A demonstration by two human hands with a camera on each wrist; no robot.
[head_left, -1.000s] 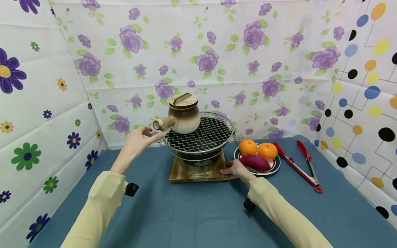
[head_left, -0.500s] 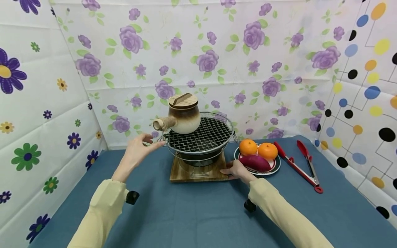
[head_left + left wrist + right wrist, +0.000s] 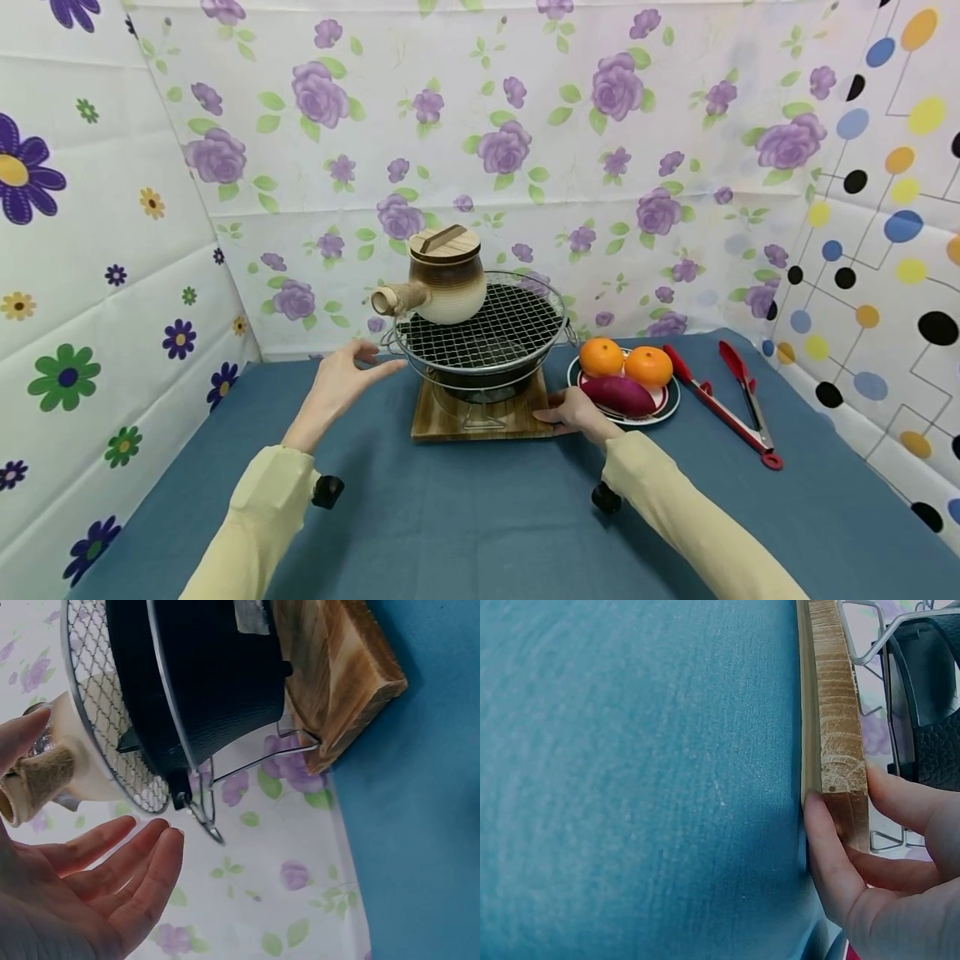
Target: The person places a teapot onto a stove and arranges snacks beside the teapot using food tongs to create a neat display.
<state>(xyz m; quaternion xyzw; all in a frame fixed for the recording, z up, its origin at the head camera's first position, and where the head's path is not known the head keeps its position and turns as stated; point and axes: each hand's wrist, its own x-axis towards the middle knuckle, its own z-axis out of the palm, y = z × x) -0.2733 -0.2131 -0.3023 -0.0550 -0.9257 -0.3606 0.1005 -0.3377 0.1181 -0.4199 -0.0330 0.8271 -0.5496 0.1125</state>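
- One wooden board (image 3: 431,423), near the table's (image 3: 480,508) far edge, bears a tabletop grill (image 3: 487,382); a side-handled pot (image 3: 452,293) sits at the wire mesh's (image 3: 517,325) left.
- The right hand (image 3: 572,412) pinches the board's near right corner, thumb on top.
- The left hand (image 3: 342,383) holds nothing beside the grill, thumb and fingers parted.
- Level handling seems wise: the pot sits off-centre, and a plate (image 3: 666,407) crowds the right hand.

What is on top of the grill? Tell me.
A pot with a wooden lid sits on the grill. The part beneath is covered; the lid hides the pot's inside.
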